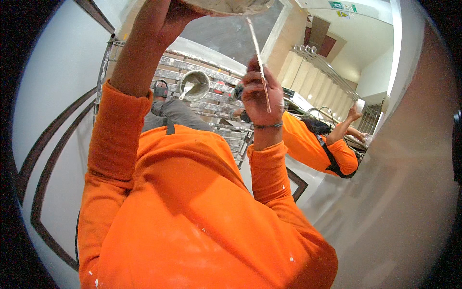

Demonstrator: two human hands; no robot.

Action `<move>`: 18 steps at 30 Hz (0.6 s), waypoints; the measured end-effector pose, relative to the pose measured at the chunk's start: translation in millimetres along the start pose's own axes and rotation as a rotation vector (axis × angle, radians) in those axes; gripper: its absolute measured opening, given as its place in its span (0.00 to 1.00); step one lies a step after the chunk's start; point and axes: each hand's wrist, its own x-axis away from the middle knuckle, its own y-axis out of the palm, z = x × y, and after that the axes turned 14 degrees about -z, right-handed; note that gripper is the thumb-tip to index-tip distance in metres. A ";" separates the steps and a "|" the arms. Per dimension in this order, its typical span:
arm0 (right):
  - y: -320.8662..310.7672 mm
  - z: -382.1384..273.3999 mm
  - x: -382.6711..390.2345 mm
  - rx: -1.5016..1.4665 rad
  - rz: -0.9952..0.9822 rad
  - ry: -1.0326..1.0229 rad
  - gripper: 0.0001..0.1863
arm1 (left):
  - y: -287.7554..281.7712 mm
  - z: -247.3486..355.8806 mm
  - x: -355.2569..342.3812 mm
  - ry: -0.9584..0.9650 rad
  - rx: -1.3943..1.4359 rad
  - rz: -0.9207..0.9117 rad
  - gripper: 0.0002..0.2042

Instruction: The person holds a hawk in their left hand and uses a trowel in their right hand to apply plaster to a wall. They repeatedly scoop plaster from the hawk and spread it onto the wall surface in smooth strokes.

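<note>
A person in an orange sweatshirt [192,216] is working with both arms raised. The right hand [261,94] is clenching around a thin flat blade [258,58], fingers wrapped about its lower part, a dark band sitting on the wrist just below the grip. The blade is running up and slightly left from that fist, its upper end reaching toward a round, pale-smeared board [231,6] at the top edge of the view. The left hand [168,17] is pressing up against the underside of that board, holding it overhead; the fingers are mostly hidden, so how tightly they are closing cannot be told.

Below and between the two raised arms, beyond the grip, a pale bucket [195,84] with a trowel [187,90] resting in it is standing on a spattered metal scaffold [211,103]. A second person in grey [175,115] is showing just beneath the bucket. Farther off, to the right of the blade hand, another worker in orange [313,144] is lifting an arm near a curving staircase [320,67]. White walls with dark curved trim [45,144] are enclosing the scene.
</note>
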 end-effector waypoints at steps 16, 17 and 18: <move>63.4 -126.3 -52.5 2.399 -0.215 0.500 0.22 | -85.4 -25.9 33.4 -0.509 -0.310 0.283 0.31; 61.3 -121.9 -52.8 2.311 -0.220 0.596 0.21 | -79.2 -28.7 33.0 -0.524 -0.334 0.283 0.32; 64.1 -111.0 -55.1 2.223 -0.222 0.690 0.21 | -82.2 -34.1 36.2 -0.515 -0.349 0.272 0.33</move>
